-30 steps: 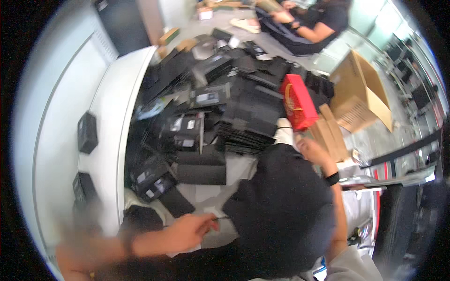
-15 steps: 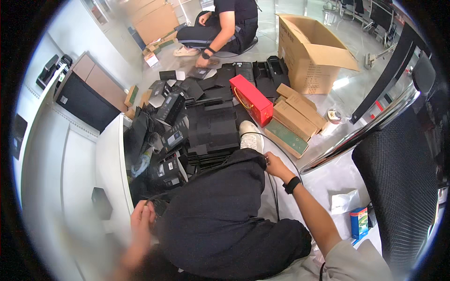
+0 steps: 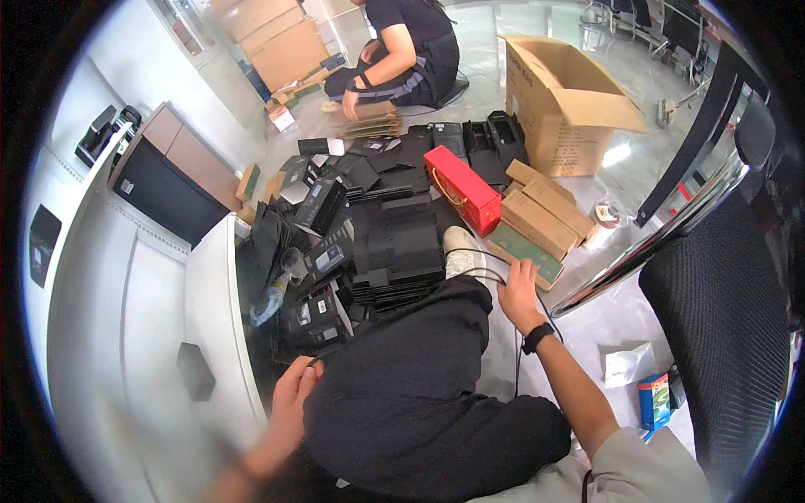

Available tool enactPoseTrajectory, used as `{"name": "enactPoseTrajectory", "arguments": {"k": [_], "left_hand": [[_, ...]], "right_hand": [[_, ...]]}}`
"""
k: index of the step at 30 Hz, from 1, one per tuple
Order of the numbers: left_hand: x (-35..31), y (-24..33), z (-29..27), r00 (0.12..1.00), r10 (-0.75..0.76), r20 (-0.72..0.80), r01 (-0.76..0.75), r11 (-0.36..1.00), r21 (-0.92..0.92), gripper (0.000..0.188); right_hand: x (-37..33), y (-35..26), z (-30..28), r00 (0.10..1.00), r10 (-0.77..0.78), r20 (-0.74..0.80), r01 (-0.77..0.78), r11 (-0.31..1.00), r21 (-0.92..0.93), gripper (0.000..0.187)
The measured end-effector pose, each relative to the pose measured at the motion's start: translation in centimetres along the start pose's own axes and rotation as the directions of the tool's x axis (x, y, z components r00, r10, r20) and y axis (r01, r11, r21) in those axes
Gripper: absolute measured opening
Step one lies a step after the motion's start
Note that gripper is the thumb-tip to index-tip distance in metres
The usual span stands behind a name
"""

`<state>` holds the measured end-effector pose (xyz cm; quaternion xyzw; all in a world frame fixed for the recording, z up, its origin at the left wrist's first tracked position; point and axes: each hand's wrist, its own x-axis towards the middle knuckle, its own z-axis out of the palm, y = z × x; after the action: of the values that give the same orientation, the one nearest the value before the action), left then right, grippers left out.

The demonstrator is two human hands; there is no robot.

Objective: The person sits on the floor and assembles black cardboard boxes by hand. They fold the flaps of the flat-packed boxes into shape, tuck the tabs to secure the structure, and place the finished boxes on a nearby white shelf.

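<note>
My left hand [image 3: 293, 392], left of my bent knee, pinches a stretch of black cable that disappears behind the leg. On the other side of the knee, my right hand [image 3: 518, 295] has its fingers curled round the black cable [image 3: 547, 312], whose loops cross my white shoe [image 3: 461, 255] and hang down to the floor. In front of the shoe lies a stack of flattened black boxes [image 3: 394, 239]. A red gift box [image 3: 463, 189] with a gold cord handle stands just beyond my right hand, beside several brown cartons [image 3: 543, 216].
A large open cardboard box [image 3: 558, 126] stands at the far right. Another person [image 3: 402, 59] sits on the floor at the back, one hand near a brown cardboard stack [image 3: 369, 124]. A mesh chair [image 3: 721, 335] is on the right, a white cabinet [image 3: 214, 310] on the left.
My right hand has risen from beside the knee, lifting cable loops toward the shoe. My left hand still grips its cable. The other person's hand has drawn back, and a brown stack now shows there.
</note>
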<state>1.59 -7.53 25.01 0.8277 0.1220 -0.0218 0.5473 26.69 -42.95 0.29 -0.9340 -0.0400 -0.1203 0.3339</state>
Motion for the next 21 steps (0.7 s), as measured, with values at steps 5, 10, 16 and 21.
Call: {"name": "enactPoseTrajectory", "arguments": {"k": [5,10,16,21], "left_hand": [[0.1,1.6,0.6,0.997,0.06,0.04,-0.062,0.997,0.05,0.026],[-0.6,-1.5,-0.7,0.993,0.119,0.007,-0.119,0.987,0.109,0.021],[-1.5,-2.7,-2.3,0.994,0.101,0.043,-0.103,0.994,0.038,0.024],[-1.0,-6.7,-3.1,0.992,0.11,0.069,-0.112,0.993,0.034,0.027]], "right_hand": [[1.4,2.8,3.4,0.998,-0.046,0.038,0.058,0.909,-0.412,0.076],[1.3,5.9,0.6,0.787,0.128,0.603,-0.208,0.976,0.064,0.024],[-6.0,3.2,-6.6,0.213,0.307,0.928,-0.484,0.858,-0.173,0.032],[-8.0,3.5,-5.9,0.214,0.219,0.952,-0.579,0.813,-0.057,0.048]]}}
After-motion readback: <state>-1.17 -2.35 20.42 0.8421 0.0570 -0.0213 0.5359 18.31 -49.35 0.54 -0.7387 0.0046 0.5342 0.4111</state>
